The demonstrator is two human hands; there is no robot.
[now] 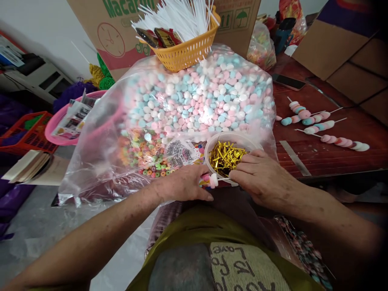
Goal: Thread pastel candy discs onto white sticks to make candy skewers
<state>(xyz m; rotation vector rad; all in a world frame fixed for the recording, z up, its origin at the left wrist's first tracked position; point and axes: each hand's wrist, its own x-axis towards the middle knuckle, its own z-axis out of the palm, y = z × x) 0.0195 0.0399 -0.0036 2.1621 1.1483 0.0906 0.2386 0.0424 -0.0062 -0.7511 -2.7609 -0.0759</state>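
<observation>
My left hand is closed around a marshmallow skewer, held level just in front of the tub. Pink and white marshmallows show beside its fingers, with some colourful printed material next to them. The bare white stick runs right to the curled fingertips of my right hand, which appear to pinch its end; the exact grip is partly hidden. Beneath and behind that hand is a round translucent tub holding gold twist ties. Its knuckles cover the tub's right side.
A big clear bag of pastel marshmallows fills the middle, with ring-shaped candies at its near side. Behind stands a yellow basket of white sticks. Finished-looking skewers and a phone lie right; a pink basin is left.
</observation>
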